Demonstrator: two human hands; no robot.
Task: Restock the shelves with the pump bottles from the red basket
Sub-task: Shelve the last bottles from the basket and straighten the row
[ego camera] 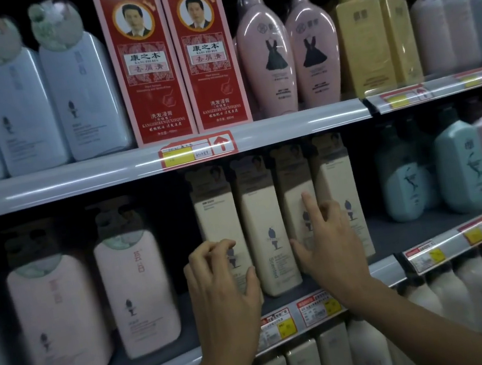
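Note:
Several cream pump bottles stand in a row on the middle shelf (384,269). My left hand (221,291) grips the leftmost cream bottle (216,214), with the fingers curled over its left front and the thumb on its right edge. My right hand (334,249) holds the third cream bottle (292,181). Its thumb is on the bottle's left edge, its index finger points up the front, and its other fingers are curled at the right edge. A second cream bottle (266,225) stands between my hands and a fourth (337,174) at the right. The red basket is out of view.
Pink bottles (137,291) stand left of a dark gap beside the cream row, and teal bottles (462,168) stand to the right. Red boxes (150,67) and pink curved bottles (264,53) fill the shelf above. Pale bottles (367,347) fill the shelf below.

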